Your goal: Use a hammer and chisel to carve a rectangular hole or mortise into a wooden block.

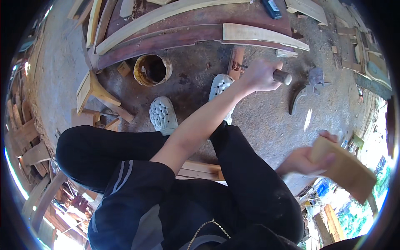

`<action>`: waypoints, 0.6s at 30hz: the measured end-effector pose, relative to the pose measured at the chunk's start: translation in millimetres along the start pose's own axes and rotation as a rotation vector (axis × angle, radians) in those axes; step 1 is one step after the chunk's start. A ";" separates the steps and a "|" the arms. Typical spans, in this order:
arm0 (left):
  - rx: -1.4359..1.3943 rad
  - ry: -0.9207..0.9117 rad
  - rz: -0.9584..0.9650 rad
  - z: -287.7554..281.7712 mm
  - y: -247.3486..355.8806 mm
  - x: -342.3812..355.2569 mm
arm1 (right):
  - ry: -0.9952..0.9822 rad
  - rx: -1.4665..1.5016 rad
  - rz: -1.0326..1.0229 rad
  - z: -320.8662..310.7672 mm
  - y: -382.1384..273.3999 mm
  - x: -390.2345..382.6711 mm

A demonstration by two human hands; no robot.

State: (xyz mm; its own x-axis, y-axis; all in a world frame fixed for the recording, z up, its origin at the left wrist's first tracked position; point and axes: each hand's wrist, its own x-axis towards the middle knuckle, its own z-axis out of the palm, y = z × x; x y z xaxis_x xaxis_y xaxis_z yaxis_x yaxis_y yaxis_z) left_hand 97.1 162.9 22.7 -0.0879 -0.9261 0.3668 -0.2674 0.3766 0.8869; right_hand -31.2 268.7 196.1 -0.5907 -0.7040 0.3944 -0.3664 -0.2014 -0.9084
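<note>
My left hand (260, 76) is closed around a chisel whose round, metal-tipped handle (283, 77) sticks out to the right. Its thin blade reaches left to a narrow reddish-brown wooden piece (238, 55), which has dark cuts near the blade. The front shoe (220, 84) stands beside that piece, perhaps on its near end. Off to the right, my right hand (306, 161) grips a flat, pale wooden block (346, 168), held up in the air away from the chisel. That hand is slightly blurred.
A low wooden bench (166, 37) carries a pale curved board (266, 34) and a dark phone-like device (271, 8). A stained bucket (153, 70) and a small wooden stool-like frame (96, 93) stand at left. A curved grey piece (298, 99) lies at right. Wood scraps line both sides.
</note>
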 end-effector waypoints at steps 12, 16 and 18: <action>0.031 0.042 0.044 11.0 -1.5 6.3 | -0.332 -0.019 -0.452 -6.0 77.5 -27.6; 0.152 0.017 0.017 18.1 -2.7 3.7 | -0.331 -0.590 -0.006 7.1 35.5 -28.6; 0.143 0.044 0.018 16.4 -5.1 3.2 | 0.000 -0.295 -0.068 -4.1 32.9 -26.6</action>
State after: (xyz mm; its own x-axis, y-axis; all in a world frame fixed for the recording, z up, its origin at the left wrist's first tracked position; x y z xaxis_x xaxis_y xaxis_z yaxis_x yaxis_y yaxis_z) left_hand 82.5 157.7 14.7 -0.0524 -0.9163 0.3970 -0.4000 0.3835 0.8324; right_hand -30.6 283.6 156.3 -0.5579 -0.6954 0.4529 -0.5983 -0.0412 -0.8002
